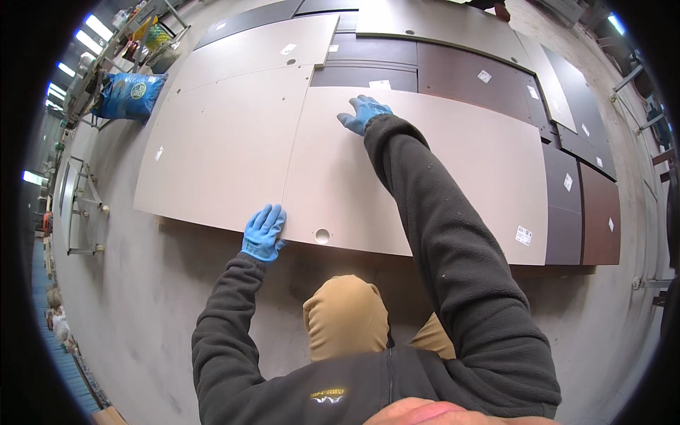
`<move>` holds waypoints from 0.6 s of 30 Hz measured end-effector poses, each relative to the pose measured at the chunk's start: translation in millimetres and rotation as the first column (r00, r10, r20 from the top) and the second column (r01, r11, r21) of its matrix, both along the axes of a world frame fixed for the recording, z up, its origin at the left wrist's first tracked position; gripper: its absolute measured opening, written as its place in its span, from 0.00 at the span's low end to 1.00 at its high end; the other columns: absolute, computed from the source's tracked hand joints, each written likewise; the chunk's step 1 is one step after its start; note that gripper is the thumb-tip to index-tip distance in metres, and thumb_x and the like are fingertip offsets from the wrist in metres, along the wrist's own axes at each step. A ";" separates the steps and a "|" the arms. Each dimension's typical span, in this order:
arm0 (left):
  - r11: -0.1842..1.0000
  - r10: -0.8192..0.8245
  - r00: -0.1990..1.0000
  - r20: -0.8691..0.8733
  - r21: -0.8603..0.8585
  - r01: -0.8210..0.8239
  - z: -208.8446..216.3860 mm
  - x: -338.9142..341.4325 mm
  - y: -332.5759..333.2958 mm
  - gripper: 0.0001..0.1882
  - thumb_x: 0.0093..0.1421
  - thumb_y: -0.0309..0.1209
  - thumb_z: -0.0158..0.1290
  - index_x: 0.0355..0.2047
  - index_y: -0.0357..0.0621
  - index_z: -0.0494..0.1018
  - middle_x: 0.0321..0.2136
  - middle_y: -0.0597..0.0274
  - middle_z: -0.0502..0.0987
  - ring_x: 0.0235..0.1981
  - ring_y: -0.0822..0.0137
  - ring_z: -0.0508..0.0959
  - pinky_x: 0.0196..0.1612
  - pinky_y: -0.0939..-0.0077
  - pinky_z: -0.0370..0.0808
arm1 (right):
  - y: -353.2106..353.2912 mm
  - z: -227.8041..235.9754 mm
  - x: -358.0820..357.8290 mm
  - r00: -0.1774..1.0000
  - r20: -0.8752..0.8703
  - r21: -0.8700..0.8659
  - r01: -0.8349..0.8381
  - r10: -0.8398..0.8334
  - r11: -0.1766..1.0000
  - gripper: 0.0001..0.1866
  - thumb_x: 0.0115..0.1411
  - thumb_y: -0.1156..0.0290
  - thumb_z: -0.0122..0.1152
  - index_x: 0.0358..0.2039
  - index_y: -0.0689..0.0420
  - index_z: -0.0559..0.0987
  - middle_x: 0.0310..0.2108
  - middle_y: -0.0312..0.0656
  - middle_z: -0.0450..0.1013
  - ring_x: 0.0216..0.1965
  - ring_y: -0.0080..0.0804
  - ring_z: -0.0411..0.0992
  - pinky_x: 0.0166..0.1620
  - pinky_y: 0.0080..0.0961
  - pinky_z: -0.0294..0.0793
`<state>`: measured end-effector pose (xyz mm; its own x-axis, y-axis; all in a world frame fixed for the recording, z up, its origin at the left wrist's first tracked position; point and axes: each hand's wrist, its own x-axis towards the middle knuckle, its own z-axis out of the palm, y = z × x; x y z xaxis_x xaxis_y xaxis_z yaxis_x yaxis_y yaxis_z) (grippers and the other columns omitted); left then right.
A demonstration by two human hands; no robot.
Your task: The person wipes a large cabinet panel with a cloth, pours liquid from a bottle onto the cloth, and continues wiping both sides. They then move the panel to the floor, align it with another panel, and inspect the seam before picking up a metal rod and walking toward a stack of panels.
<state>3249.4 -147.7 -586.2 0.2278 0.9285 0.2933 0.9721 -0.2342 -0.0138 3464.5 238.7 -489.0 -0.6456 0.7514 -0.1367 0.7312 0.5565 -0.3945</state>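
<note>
Two large pale beige panels lie side by side with a thin seam between them, the left panel and the right panel. My left hand, in a blue glove, rests with its fingers stretched out on the near edge of the left panel, close to the seam. Toward the far edge of the right panel reaches my right hand, also gloved, fingers apart and holding nothing. Whether it touches the surface I cannot tell. A round hole pierces the right panel near its front edge, and a white label sits at its near right corner.
Dark grey panels and a brown panel lie beyond and beneath the beige ones. At the right are another grey panel and a reddish-brown one. A blue sack and a metal frame stand at the left.
</note>
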 end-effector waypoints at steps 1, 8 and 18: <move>1.000 0.010 1.000 -0.010 -0.016 -0.010 0.0 1.4 -0.7 0.45 0.51 0.44 0.65 0.69 0.46 0.67 0.72 0.53 0.65 0.70 0.47 0.67 0.69 0.50 0.66 | 0.9 -2.8 3.7 1.000 0.003 -0.048 0.015 -0.015 0.999 0.39 0.66 0.37 0.53 0.69 0.51 0.72 0.69 0.48 0.69 0.70 0.44 0.66 0.72 0.41 0.64; 0.998 0.045 0.999 -0.012 -0.043 -0.046 3.3 3.4 -1.1 0.45 0.51 0.43 0.65 0.69 0.46 0.68 0.72 0.54 0.65 0.70 0.48 0.67 0.70 0.50 0.65 | -25.1 -24.5 63.0 0.980 -0.102 0.031 -0.167 0.170 0.985 0.31 0.66 0.48 0.58 0.61 0.57 0.77 0.63 0.48 0.74 0.64 0.47 0.71 0.66 0.40 0.70; 0.997 0.053 0.999 0.009 -0.052 -0.052 3.6 5.2 -1.0 0.45 0.51 0.43 0.65 0.70 0.45 0.67 0.72 0.54 0.65 0.71 0.48 0.66 0.70 0.50 0.65 | -72.4 -55.5 175.1 0.940 -0.238 0.283 -0.174 0.245 0.943 0.24 0.61 0.63 0.65 0.56 0.58 0.77 0.66 0.50 0.71 0.68 0.50 0.66 0.69 0.47 0.65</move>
